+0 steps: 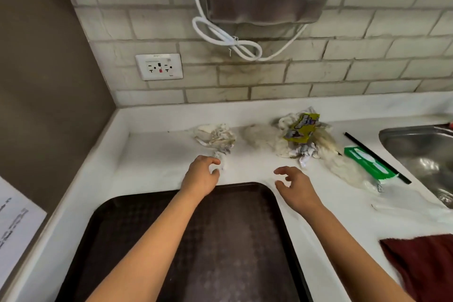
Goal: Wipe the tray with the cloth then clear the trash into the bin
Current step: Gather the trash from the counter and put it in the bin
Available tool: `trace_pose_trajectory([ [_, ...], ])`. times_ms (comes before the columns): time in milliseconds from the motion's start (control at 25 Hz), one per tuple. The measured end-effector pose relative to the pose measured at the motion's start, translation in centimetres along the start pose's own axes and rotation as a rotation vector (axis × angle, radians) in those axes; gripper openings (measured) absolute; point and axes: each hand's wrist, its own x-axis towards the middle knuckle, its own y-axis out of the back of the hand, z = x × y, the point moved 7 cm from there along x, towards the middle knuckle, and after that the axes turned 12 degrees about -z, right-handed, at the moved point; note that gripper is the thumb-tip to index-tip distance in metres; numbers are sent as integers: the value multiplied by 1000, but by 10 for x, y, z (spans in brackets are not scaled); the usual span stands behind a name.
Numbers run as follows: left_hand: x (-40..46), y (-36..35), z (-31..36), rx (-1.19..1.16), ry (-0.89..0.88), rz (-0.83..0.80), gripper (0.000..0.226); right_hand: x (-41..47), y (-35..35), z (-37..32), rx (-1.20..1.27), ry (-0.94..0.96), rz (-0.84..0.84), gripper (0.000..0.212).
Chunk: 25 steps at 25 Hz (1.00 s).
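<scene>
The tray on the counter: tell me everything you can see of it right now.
The tray is dark brown, rectangular with rounded corners and a raised rim, apparently plastic with a fine textured surface. It lies flat on the white counter, its near part cut off by the frame. Nothing lies on it; both forearms cross above it. The crumpled trash sits beyond its far edge, the red cloth to its right.
</scene>
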Motion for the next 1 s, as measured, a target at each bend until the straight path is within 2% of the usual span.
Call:
trace_pose_trajectory([
  [120,39,-17,8,131,-52,-75,36,49,13,-13,-166,56,15,36],
  [240,69,-27,6,274,-26,-118,41,95,18,-26,-375,45,38,51],
  [360,81,-27,-1,253,40,-107,28,132,10,-37,-547,1,-51,69],
  [440,79,-22,-4,184,73,-94,23,153,0,-34,-578,-44,-145,76],
  [560,75,-1,2,55,-13,1,25,171,-12,-22,-620,-115,-211,69],
  [640,86,17,5,83,-78,80,33,179,-19,-16,-627,-103,-220,52],
  [720,105,22,-2,172,-68,67,38,182,-27,-11,-603,-76,-254,42],
  [800,121,10,-12,242,-23,-19,41,182,-28,-4,-518,-80,-242,43],
  [920,129,-12,-22,362,43,-79,48,178,-29,2,-410,-56,-224,59],
  [1000,129,-14,-18,341,32,-16,46,176,-33,6,-512,-43,-226,47],
])
